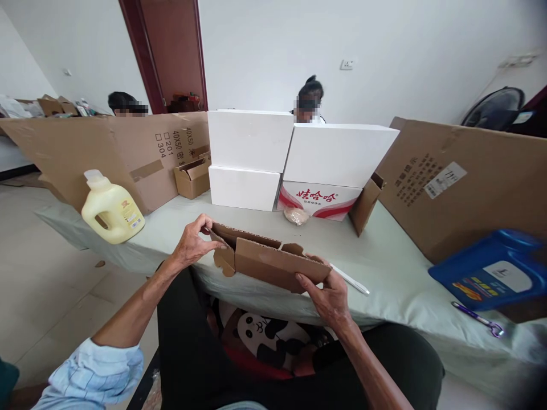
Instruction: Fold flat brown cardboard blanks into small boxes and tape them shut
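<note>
Between my two hands is a brown cardboard box (273,265), partly folded, long and narrow, with its slotted flaps standing out. My left hand (198,242) pinches its left end, the thumb on the near side by a notched flap. At the other end my right hand (327,290) grips the box, thumb on the front panel and fingers behind. The box is held over the near edge of the cloth-covered table (188,213). A white stick-like item (352,282) lies just beyond my right hand.
White boxes (250,142) and a red-and-white printed carton (320,199) stack ahead. A small cardboard box (193,177) and yellow jug (113,210) stand left. A blue container (489,270), purple-handled tool (476,319) and large cardboard panel (478,193) are right. Two people sit beyond.
</note>
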`<state>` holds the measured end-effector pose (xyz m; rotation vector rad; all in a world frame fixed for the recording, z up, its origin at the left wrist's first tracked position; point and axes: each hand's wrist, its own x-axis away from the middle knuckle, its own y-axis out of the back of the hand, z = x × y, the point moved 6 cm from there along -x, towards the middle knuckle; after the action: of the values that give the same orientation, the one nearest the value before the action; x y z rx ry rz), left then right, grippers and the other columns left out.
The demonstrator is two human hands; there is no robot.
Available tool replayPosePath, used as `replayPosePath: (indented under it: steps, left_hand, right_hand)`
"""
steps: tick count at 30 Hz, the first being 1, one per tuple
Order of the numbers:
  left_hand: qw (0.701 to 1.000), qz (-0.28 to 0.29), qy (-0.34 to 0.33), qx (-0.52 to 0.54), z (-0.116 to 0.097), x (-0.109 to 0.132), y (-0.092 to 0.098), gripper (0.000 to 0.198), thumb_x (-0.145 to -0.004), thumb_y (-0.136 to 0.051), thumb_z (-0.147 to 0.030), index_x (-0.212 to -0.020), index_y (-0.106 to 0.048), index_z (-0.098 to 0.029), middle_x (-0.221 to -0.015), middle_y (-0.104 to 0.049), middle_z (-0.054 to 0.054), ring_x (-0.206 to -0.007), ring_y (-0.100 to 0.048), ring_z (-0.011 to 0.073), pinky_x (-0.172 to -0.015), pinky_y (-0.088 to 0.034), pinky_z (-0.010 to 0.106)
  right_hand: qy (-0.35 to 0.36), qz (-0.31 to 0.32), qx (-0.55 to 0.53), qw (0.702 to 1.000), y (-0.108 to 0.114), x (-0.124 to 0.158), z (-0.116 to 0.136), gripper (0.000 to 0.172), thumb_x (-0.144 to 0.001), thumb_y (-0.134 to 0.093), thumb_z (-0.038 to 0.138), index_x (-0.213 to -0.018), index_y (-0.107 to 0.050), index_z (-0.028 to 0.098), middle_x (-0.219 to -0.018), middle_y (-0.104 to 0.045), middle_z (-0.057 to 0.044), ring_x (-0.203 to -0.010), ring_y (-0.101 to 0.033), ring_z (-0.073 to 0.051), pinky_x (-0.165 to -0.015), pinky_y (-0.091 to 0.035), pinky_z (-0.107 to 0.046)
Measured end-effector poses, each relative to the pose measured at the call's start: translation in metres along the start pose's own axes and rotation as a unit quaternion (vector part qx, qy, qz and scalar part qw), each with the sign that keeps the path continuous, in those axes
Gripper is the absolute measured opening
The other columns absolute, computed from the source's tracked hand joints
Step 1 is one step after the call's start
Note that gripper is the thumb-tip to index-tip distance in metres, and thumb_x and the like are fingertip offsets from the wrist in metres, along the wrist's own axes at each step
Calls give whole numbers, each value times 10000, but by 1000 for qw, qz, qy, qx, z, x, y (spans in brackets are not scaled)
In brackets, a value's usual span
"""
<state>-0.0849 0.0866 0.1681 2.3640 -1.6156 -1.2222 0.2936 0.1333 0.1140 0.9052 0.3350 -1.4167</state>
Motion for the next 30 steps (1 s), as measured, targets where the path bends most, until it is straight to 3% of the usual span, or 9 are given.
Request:
replayPosePath:
  steps: [1,3,8,12,17,22,26,28,30]
  left_hand:
    - [1000,-21,5,-1,2,-1,-1,544,-698,-939,-425,-853,-449,-247,-953,-704,-11,-817,-583,152,-795,-527,298]
    - [999,-48,17,5,5,-3,-6,516,-689,-942,-402,-866,-483,-244,-902,-655,-35,-790,-563,144,-768,-515,284]
    - [994,-86,71,10,11,-10,-17,537,-642,-955,-325,-986,-549,-254,-813,-563,-75,-694,-512,129,-665,-463,252]
    - [992,-96,87,-13,11,-19,-22,590,-651,-959,-303,-1105,-586,-257,-854,-589,-68,-718,-533,141,-688,-453,266]
    - [988,-107,88,-62,11,-34,-27,594,-668,-972,-278,-1134,-604,-251,-963,-662,-24,-851,-620,191,-771,-485,302]
    - [992,-95,56,-66,4,-44,-38,695,-679,-970,-333,-1262,-600,-251,-1168,-720,53,-1003,-690,250,-847,-546,355]
    - [996,-75,12,-51,8,-42,-48,661,-809,-832,-433,-1378,-556,-239,-1241,-711,89,-879,-696,212,-701,-547,324]
    - [996,-63,-2,-60,16,-38,-53,563,-851,-758,-452,-1335,-577,-228,-1193,-713,83,-839,-689,203,-668,-540,316]
    - [997,-33,-4,-71,28,-32,-61,445,-866,-701,-461,-1234,-620,-223,-1145,-717,77,-813,-683,201,-656,-539,316]
  right_hand:
    - [-18,23,-8,1000,-2,-1,-6,353,-950,-803,543,-1105,-784,226,-1026,-800,-81,-928,-746,-268,-819,-630,-382]
    - [-58,66,-36,995,-5,-4,-17,383,-941,-782,604,-922,-802,222,-914,-799,-67,-799,-721,-250,-716,-617,-357]
    - [-144,139,-80,976,-7,-10,-42,469,-882,-790,672,-943,-835,209,-925,-814,-69,-825,-715,-267,-752,-615,-365]
    - [-175,166,-81,967,-7,-13,-53,537,-829,-797,727,-948,-832,204,-937,-813,-79,-843,-703,-279,-770,-601,-372]
    - [-204,202,-95,953,-5,-18,-50,546,-817,-792,739,-894,-807,198,-858,-761,-56,-788,-657,-243,-708,-557,-333]
    - [-211,226,-89,947,9,-12,-34,574,-856,-730,775,-734,-714,215,-592,-559,7,-595,-519,-171,-522,-415,-274]
    - [-198,138,-16,970,63,-8,-23,613,-853,-726,780,-623,-633,220,-506,-496,21,-473,-422,-135,-450,-334,-274]
    - [-172,30,57,983,113,-12,-16,615,-874,-734,739,-555,-606,230,-489,-520,5,-465,-450,-147,-464,-365,-291]
    - [-127,-116,145,974,171,-19,-4,590,-900,-740,677,-518,-615,244,-507,-572,-17,-498,-515,-176,-519,-430,-319]
